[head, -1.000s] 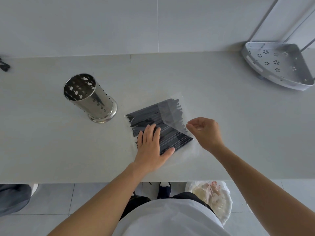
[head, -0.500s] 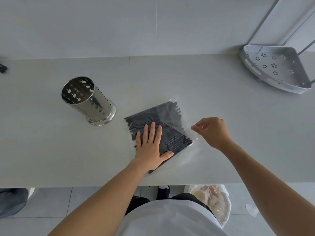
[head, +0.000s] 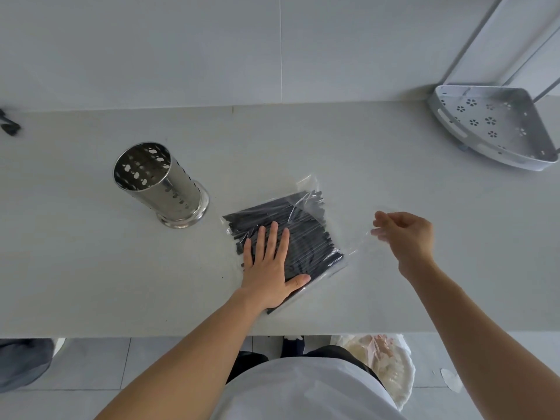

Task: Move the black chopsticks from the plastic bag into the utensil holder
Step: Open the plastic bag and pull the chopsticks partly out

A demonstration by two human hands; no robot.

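A bundle of black chopsticks (head: 306, 237) lies inside a clear plastic bag (head: 310, 184) on the white counter (head: 91, 268). My left hand (head: 268, 268) presses flat on the bag, fingers straight and spread. To the right, my right hand (head: 406, 234) pinches the bag's thin open edge and holds it stretched away from the chopsticks. The steel utensil holder (head: 169, 192), perforated and with nothing inside, stands upright left of the bag, a short gap away.
A grey corner shelf tray (head: 454, 137) sits at the counter's back right with rack poles above it. A small black object (head: 9, 124) lies at the far left edge. Below the counter's front edge is a white bin (head: 397, 371).
My right hand has moved rightward, drawing the bag's loose edge out with it. My left hand stays pressed on the bag.
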